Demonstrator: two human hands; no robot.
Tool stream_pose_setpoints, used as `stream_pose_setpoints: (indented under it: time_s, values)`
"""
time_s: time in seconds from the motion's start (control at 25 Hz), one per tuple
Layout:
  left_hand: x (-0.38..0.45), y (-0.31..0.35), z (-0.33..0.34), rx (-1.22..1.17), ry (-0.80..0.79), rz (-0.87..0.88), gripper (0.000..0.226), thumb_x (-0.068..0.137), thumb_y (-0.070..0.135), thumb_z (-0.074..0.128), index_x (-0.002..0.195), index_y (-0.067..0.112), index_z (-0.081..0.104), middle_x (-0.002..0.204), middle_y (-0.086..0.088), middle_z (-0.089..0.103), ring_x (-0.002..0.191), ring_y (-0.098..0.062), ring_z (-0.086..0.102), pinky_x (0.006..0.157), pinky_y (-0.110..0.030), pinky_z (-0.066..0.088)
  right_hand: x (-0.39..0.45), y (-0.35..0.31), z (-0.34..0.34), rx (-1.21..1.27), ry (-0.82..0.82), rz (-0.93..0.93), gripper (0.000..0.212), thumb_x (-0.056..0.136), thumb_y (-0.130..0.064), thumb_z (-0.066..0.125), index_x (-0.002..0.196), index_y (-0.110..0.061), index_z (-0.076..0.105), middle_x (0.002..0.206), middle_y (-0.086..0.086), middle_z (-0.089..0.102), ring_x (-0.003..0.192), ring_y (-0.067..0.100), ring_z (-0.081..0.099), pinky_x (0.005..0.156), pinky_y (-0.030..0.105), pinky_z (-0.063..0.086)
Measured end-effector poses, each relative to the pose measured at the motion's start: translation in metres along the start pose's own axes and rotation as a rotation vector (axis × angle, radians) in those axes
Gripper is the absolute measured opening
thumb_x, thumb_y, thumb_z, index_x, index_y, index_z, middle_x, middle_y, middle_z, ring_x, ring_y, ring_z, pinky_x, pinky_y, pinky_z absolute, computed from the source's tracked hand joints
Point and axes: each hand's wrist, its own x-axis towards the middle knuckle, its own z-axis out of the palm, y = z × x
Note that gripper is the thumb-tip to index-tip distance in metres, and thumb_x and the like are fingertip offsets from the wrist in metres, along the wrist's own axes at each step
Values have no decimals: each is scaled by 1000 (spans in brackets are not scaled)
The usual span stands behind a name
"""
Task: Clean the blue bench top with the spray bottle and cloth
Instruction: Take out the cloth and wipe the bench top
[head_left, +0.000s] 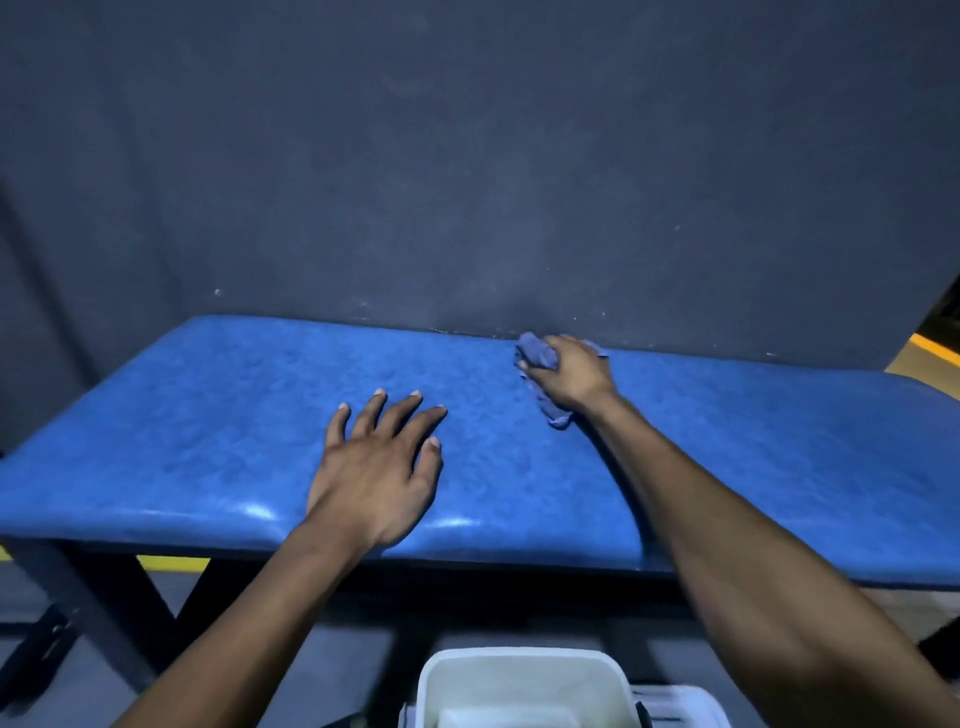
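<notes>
Nearest, at the bottom edge and right of centre, stands a white tub (519, 686), seen from above; its inside is pale and what it holds cannot be made out. Beside it on the right a second white container (680, 701) shows only a corner. Dark bench legs (104, 597) slant down to a grey floor on the left, with a yellow strip (171, 564) just under the bench's near edge. Two bare forearms reach up from the lower corners over the bench (208, 441), whose padded blue top runs across the whole width and shines along its near rim. The left hand (376, 467) lies on the top near the middle, palm down, fingers spread wide and holding nothing; whether the palm presses flat or only the fingertips touch cannot be told. The right hand (569, 371) is farther away, right of centre and close to the far edge of the bench, fingers curled tight around a crumpled blue cloth (540, 358). The cloth bunches out to the left of the fist, and a tail of it trails toward the near side under the wrist, lying on the blue top. The two hands are well apart. Behind the bench rises a dark grey wall (467, 156), marked with pale specks just above the bench's far edge. At the far right a yellow band (935, 345) shows past the wall's end.
</notes>
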Motion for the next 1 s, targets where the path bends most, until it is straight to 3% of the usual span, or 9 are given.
stream_pose_setpoints:
  time_s: [0.08,0.2,0.32,0.44,0.56,0.76,0.84,0.92,1.0]
  values:
    - [1,0,0,-4,5,10,63,94,53,7,153,44,27,165,16,24,156,-18,10,124,-50,3,-13,-27,13,85,-18,-69,38,88,-59,62,99,-23,68,106,-5,73,104,18,67,81,31,49]
    - [0,0,0,3,13,11,64,94,53,5,153,44,28,165,15,25,156,-19,12,124,-50,5,-121,-44,-7,235,-116,-321,45,87,-61,66,120,-32,66,127,-16,67,119,4,61,97,27,49]
    - [-3,3,1,-5,16,-10,64,94,53,5,154,44,28,166,14,25,157,-20,11,125,-50,3,-152,-23,-19,276,-138,-414,39,89,-53,67,121,-30,68,132,-18,65,127,-2,56,102,20,44]
    - [-1,3,-1,-5,1,-8,64,94,53,3,154,45,24,167,15,22,157,-18,8,125,-50,2,-70,-31,-10,148,-97,-250,43,83,-55,54,111,-25,70,126,-7,67,125,17,60,99,32,48]
    - [-1,0,-2,-13,10,3,63,94,52,6,152,45,28,165,16,24,156,-18,11,124,-49,4,-23,-52,11,81,-145,-24,41,91,-52,60,113,-19,66,131,4,63,123,26,57,93,35,45]
    - [0,0,-3,-22,13,16,68,91,51,3,151,42,31,164,16,29,155,-17,17,124,-50,9,-123,-70,7,146,-36,-223,44,86,-60,64,117,-29,63,133,-7,63,121,17,57,93,35,50]
    - [-2,1,-9,-150,54,22,64,95,54,5,152,43,30,162,19,32,154,-14,20,123,-52,13,-130,-78,7,179,-30,-228,56,85,-60,67,134,-34,56,153,-6,46,138,14,46,107,35,44]
    - [-9,1,-17,-287,147,93,62,97,64,14,152,42,34,161,19,34,153,-11,22,121,-54,20,-123,-89,-5,379,-184,-157,76,84,-55,70,150,-35,41,168,-1,18,152,12,25,120,35,29]
    - [-12,11,-29,-346,151,202,71,90,77,30,152,42,34,163,16,31,154,-12,20,123,-50,22,-121,-75,-26,594,-234,-124,75,84,-47,65,153,-35,37,168,-1,13,152,6,17,123,31,18]
